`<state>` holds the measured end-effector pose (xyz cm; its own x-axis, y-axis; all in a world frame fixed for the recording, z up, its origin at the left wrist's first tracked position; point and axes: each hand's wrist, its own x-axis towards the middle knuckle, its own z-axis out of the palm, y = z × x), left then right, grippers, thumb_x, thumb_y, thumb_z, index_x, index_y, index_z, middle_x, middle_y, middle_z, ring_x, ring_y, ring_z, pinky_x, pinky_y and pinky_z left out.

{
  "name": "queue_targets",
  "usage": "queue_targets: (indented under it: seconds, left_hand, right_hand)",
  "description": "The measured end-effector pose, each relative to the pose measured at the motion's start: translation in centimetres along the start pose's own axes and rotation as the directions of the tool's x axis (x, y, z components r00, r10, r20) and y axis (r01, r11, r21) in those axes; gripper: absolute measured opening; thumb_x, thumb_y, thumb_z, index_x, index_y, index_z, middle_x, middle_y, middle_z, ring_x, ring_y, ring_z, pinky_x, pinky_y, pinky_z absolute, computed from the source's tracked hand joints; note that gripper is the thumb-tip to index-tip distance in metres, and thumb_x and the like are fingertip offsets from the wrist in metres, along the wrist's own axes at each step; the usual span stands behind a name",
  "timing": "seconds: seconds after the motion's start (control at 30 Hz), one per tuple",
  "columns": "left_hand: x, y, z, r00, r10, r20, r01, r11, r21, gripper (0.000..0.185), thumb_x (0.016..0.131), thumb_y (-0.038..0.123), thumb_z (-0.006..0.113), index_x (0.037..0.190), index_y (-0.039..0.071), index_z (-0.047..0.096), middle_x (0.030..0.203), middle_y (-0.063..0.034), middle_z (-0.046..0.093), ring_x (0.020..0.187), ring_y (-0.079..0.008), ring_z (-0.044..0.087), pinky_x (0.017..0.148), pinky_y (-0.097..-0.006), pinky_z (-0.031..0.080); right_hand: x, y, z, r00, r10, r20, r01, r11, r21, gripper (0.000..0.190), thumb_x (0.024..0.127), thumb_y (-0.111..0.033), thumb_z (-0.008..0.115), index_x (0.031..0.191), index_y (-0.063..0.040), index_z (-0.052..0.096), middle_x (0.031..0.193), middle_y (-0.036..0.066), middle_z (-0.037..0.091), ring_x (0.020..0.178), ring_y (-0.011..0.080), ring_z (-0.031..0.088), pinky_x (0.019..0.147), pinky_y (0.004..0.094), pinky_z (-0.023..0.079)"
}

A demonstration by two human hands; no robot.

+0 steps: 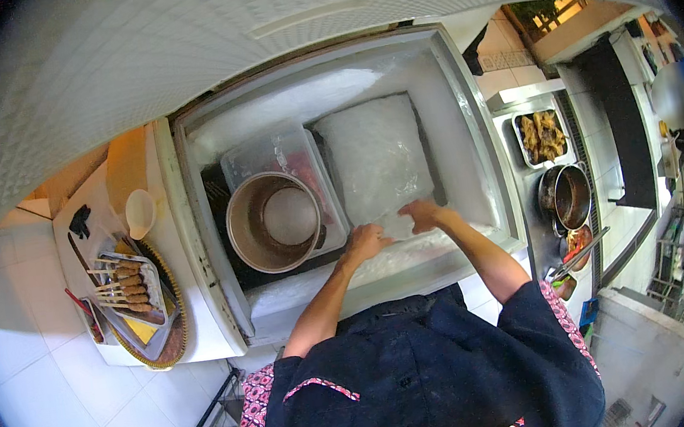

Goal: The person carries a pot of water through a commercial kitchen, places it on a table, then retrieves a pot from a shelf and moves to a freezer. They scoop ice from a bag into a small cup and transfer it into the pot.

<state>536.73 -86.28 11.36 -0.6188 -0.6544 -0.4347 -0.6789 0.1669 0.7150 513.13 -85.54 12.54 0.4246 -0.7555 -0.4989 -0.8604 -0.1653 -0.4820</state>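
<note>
Inside a frosted chest freezer [479,136], a large clear plastic bag of ice [376,153] lies flat. At the near end of the bag, my left hand [369,242] grips the gathered plastic with curled fingers. My right hand [423,214] is on the same end, just to the right, its fingers bent at the plastic; whether they are closed on it I cannot tell. Left of the bag sits a translucent plastic container [323,184] with reddish contents. An empty metal pot [274,222] stands partly over that container.
The raised freezer lid [175,56] arches above. On the left, a tray of skewered meat [130,282] and a white cup [140,213] stand on a white top. Rightward are a tray of cooked meat [541,137], a dark pan [570,197] and metal tongs [577,254]. A person [679,93] is at far right.
</note>
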Motion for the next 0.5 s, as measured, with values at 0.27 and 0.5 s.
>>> queue_targets:
  seconds: [0.27, 0.5]
  left_hand:
    - [-0.7, 0.8, -1.6, 0.996, 0.034, -0.082, -0.038, 0.998, -0.057, 0.050, 0.084, 0.048, 0.077, 0.074, 0.000, 0.068, 0.073, -0.0248, 0.065, 0.064, -0.0407, 0.062, 0.060, -0.0496, 0.046]
    - [0.3, 7.5, -5.8, 0.964, 0.133, -0.231, -0.146, 0.988, -0.041, 0.050, 0.086, 0.043, 0.078, 0.068, -0.001, 0.062, 0.063, -0.0220, 0.057, 0.055, -0.0291, 0.055, 0.058, -0.0452, 0.044]
  right_hand:
    - [-1.9, -1.8, -0.6, 0.989, 0.092, 0.116, -0.091, 0.996, -0.020, 0.041, 0.088, -0.048, 0.064, 0.105, -0.012, 0.074, 0.100, 0.021, 0.072, 0.098, 0.0414, 0.068, 0.090, 0.0518, 0.053]
    - [-8.2, -3.0, -7.7, 0.923, 0.107, -0.369, -0.065, 0.990, 0.125, 0.030, 0.089, -0.035, 0.070, 0.085, -0.004, 0.071, 0.081, 0.024, 0.068, 0.081, 0.0460, 0.066, 0.073, 0.0539, 0.051]
